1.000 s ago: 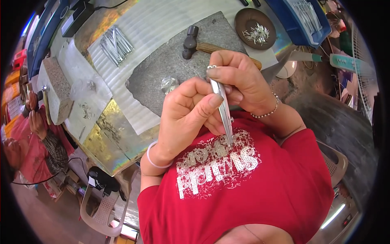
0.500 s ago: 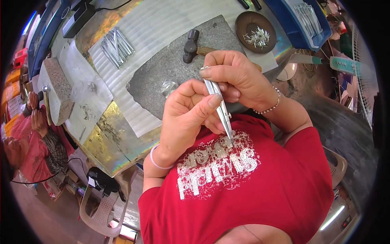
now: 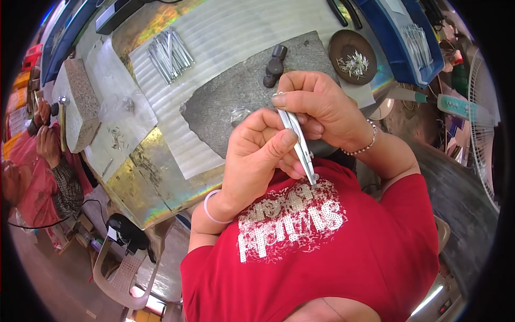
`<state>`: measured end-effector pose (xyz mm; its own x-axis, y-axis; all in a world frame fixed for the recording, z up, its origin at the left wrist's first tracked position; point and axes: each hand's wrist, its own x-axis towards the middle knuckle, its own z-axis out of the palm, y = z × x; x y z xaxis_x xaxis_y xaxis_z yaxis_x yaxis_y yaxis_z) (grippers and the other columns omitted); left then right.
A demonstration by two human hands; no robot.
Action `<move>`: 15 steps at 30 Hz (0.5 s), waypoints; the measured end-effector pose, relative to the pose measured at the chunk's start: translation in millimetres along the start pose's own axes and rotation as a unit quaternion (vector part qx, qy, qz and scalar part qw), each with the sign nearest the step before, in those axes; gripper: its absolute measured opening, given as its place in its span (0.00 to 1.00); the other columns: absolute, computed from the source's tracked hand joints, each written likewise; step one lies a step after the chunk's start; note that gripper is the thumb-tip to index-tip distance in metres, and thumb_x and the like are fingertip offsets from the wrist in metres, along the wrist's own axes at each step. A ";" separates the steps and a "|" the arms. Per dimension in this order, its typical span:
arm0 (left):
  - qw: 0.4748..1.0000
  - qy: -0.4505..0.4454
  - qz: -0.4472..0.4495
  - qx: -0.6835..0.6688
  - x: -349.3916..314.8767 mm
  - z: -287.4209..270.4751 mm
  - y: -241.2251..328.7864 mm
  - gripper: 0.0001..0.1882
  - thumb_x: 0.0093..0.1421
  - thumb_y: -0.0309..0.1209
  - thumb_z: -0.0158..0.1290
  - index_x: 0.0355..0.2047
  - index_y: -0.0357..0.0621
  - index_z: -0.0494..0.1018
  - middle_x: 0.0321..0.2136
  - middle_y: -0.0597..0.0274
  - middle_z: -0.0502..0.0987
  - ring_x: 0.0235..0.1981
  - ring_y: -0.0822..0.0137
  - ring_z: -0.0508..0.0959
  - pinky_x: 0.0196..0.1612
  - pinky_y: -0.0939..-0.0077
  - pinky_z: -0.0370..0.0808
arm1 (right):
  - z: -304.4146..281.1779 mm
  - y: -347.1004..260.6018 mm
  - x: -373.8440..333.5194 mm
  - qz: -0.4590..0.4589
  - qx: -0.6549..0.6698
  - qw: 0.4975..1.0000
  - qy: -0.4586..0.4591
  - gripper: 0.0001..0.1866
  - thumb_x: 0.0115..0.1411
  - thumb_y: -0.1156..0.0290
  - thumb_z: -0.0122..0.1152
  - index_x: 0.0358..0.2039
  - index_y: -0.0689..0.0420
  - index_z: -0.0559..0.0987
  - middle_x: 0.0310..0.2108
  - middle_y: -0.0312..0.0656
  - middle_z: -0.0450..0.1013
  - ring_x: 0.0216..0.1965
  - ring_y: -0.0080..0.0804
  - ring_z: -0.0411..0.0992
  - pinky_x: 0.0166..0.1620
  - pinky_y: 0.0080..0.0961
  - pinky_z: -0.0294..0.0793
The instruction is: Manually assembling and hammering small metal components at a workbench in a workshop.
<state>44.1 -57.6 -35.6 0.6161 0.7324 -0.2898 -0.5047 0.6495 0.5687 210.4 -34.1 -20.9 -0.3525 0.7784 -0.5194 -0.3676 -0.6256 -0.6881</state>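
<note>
White sheet covers much of the desk. On it lies a grey slab bearing a hammer, with thin rods to one side and a brown dish of small metal bits toward the other.

The tool, slim and silvery, is in the air at the person's front, its narrow end slanting down over the red shirt. The left grip is closed around its middle, thumb on top; the right grip pinches its upper end, where something bright shows at the fingertips, too small to tell apart.

It looks like metal, so it is probably light, stiff and hard to break, though the polished sides may slide under the fingers. Its wider upper half seems the surest hold; the thin end is likelier to bend. No writing can be read on it. Large white lettering crosses the shirt, and the hammer and dish show no label.
</note>
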 end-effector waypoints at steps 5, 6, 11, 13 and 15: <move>1.000 -0.007 0.004 -0.012 -1.9 -4.0 4.4 0.08 0.61 0.27 0.49 0.35 0.35 0.65 0.26 0.52 0.76 0.20 0.69 0.79 0.21 0.81 0.78 | 6.6 -0.4 4.6 0.011 -0.004 1.000 0.000 0.08 0.57 0.71 0.56 0.23 0.56 0.69 0.13 0.29 0.63 0.08 0.11 0.53 0.11 0.09 0.50; 1.000 -0.007 -0.001 -0.016 -2.2 -4.8 5.3 0.08 0.61 0.28 0.49 0.36 0.35 0.65 0.26 0.51 0.76 0.21 0.69 0.79 0.21 0.81 0.78 | 7.7 -0.3 5.2 0.012 -0.004 1.000 0.003 0.08 0.57 0.71 0.56 0.23 0.56 0.69 0.13 0.29 0.63 0.08 0.11 0.53 0.11 0.09 0.49; 0.999 -0.006 -0.013 -0.040 -5.1 -8.6 8.2 0.09 0.61 0.29 0.49 0.36 0.35 0.65 0.29 0.48 0.76 0.21 0.68 0.79 0.22 0.80 0.79 | 13.2 0.6 7.3 0.019 -0.007 1.000 0.009 0.08 0.57 0.71 0.56 0.23 0.56 0.69 0.12 0.29 0.63 0.08 0.11 0.53 0.11 0.10 0.49; 0.998 -0.008 -0.025 -0.059 -5.3 -9.3 9.7 0.09 0.61 0.29 0.49 0.35 0.35 0.65 0.31 0.47 0.76 0.22 0.68 0.79 0.23 0.80 0.79 | 14.7 1.1 8.0 0.016 -0.003 1.000 0.005 0.08 0.57 0.71 0.56 0.23 0.56 0.69 0.13 0.29 0.63 0.08 0.11 0.53 0.11 0.10 0.48; 0.997 -0.012 -0.027 -0.068 -4.9 -10.4 10.0 0.09 0.61 0.30 0.49 0.35 0.36 0.65 0.32 0.47 0.76 0.22 0.68 0.79 0.22 0.80 0.79 | 14.7 3.3 8.7 0.012 -0.003 1.000 0.007 0.09 0.57 0.70 0.57 0.23 0.57 0.70 0.13 0.30 0.63 0.08 0.12 0.54 0.10 0.10 0.49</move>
<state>29.8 -52.5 -36.6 0.6582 0.6914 -0.2979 -0.5467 0.7110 0.4423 193.5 -30.2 -20.3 -0.3496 0.7644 -0.5418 -0.3549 -0.6432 -0.6785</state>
